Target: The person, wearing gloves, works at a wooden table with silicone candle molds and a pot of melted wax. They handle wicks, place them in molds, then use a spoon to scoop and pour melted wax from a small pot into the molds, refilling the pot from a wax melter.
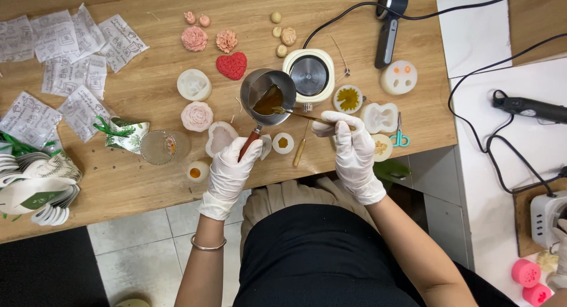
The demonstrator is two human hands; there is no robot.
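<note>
My left hand (231,168), in a white glove, grips the red-brown handle of a small metal melting pot (269,94) tilted above the wooden table (147,94). Amber liquid sits inside the pot. My right hand (351,147), also gloved, holds a thin metal spoon or stick (298,114) whose tip reaches into the pot's liquid. Right behind the pot stands a small white round heater (310,75). A small round mould with yellow filling (283,143) lies just below the pot, between my hands.
Pink flower shapes (195,39), a red heart (231,65), white silicone moulds (194,84), a glass cup (158,146), small packets (65,53) and green scissors (400,137) cover the table. Black cables (472,94) and a power strip (546,218) lie at right.
</note>
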